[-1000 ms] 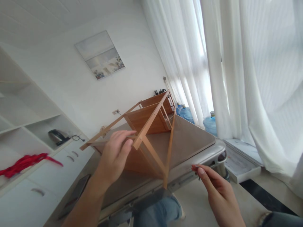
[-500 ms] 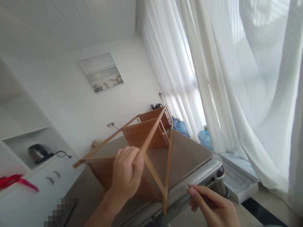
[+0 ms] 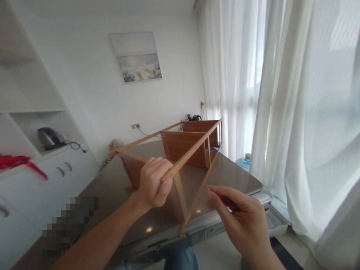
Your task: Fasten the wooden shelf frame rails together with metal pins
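Light-brown wooden shelf frame, thin rails with darker panels, lies on its side on the grey round-cornered table, at picture centre. The left hand, at 7 o'clock of it, is wrapped tight round the near top rail. The right hand, at 4 o'clock, presses thumb and forefinger together, perhaps on something thin; I cannot tell. This looks like steadying for work at the front corner, which calls for a firm hold. A second ago the left hand lay open on the rail and the right hand was lower.
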Demonstrator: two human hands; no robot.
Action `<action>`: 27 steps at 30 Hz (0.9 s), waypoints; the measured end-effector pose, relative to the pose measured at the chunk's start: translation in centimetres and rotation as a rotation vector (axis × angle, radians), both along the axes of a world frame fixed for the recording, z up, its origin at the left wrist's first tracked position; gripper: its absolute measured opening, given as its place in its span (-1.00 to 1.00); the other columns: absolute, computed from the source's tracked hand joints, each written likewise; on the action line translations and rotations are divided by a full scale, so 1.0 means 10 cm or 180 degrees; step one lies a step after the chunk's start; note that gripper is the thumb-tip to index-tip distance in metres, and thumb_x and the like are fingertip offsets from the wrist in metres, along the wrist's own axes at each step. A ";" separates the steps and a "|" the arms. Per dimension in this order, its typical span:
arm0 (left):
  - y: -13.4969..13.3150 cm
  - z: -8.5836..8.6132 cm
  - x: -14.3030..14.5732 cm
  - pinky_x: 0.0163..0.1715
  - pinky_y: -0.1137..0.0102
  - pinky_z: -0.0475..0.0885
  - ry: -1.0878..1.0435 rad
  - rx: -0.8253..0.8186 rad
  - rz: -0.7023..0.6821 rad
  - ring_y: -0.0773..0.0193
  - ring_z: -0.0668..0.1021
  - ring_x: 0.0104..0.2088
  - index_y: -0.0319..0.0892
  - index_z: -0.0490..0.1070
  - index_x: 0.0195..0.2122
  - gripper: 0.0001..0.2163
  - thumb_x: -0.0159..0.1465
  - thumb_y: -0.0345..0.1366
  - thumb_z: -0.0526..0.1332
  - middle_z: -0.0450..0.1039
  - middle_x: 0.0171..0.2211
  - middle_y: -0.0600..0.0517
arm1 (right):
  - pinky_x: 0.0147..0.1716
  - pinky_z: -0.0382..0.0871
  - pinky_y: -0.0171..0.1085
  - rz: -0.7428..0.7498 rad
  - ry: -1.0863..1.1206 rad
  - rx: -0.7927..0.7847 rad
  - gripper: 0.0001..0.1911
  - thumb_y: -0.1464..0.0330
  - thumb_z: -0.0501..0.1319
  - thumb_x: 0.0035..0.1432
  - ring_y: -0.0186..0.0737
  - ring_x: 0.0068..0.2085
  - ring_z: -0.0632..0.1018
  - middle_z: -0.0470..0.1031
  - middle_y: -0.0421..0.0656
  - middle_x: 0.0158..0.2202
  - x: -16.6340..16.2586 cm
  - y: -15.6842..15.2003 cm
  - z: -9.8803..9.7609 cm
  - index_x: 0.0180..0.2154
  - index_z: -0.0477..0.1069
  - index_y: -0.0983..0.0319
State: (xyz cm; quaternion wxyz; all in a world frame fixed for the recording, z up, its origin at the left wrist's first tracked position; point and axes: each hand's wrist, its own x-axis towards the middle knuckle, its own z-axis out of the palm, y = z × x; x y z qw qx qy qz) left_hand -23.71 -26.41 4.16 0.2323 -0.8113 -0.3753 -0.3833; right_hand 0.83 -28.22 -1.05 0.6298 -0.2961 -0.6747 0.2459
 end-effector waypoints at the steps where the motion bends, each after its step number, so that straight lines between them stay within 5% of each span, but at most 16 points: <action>1: 0.01 0.01 -0.03 -0.36 0.17 0.14 0.0009 0.0025 0.0002 0.12 0.32 -0.44 -0.09 0.24 -0.37 -0.81 0.33 -0.20 -0.06 0.26 -0.50 0.00 | -0.44 0.56 -0.41 0.0025 -0.0100 0.0124 -0.89 0.32 0.35 0.25 -0.26 -0.45 0.67 0.67 -0.18 -0.43 -0.10 0.01 0.07 -0.21 0.65 0.17; 9: 0.07 0.01 -0.05 -0.46 0.19 0.09 -0.0091 0.0429 -0.0143 0.16 0.29 -0.55 -0.08 0.26 -0.46 -0.81 0.26 -0.21 -0.02 0.24 -0.59 0.02 | -0.29 0.55 -0.36 -0.0017 -0.0308 0.0942 -0.90 0.47 0.30 0.26 -0.29 -0.31 0.65 0.67 -0.16 -0.28 -0.65 0.20 0.24 -0.24 0.60 0.20; 27: 0.11 0.02 -0.06 -0.47 0.18 0.07 -0.0078 0.0552 -0.0126 0.17 0.26 -0.57 -0.06 0.22 -0.50 -0.81 0.24 -0.22 -0.03 0.20 -0.62 0.04 | -0.24 0.58 -0.32 -0.0126 -0.0554 0.1510 -0.73 0.59 0.26 0.25 -0.25 -0.21 0.66 0.66 -0.12 -0.18 -0.67 0.27 0.21 -0.10 0.58 0.19</action>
